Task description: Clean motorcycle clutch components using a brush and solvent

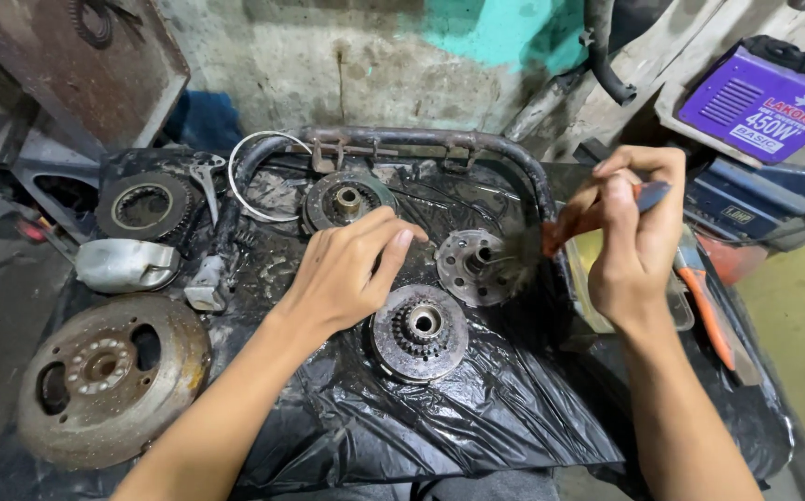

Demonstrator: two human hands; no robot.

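Head view looks down on my two hands over a black plastic sheet (476,408) spread across the work surface. I count three small round metal hubs on the sheet: a toothed hub (419,332) nearest me, a flanged hub (470,269) with holes round its rim, and a ringed hub (345,200) further back. At 9 o'clock from them lie a dark clutch ring (146,206) and, nearer me, one large rusty brake disc (105,376). One silvery cover piece (124,264) sits between those two. A thin wire hoop (256,176) and a bent steel tube (402,144) lie along the far edge.

My left hand (347,269) hovers half open, fingers loosely curled and pointing toward 2 o'clock, gripping nothing. The toothed hub lies just beside it at 5 o'clock, not touched; the flanged hub is near my fingertips at 3 o'clock; the ringed hub sits just past my knuckles at 12 o'clock.

My right hand (634,241) is closed round one brush (606,213) with an orange and blue handle, pinched between thumb and fingers. Its dark bristles point toward 9 o'clock and meet the right edge of the flanged hub, which lies at 9 o'clock from that hand. One purple box-shaped machine (759,102) stands at 1 o'clock, well apart, and an orange-handled tool (713,325) lies at 4 o'clock from my wrist.
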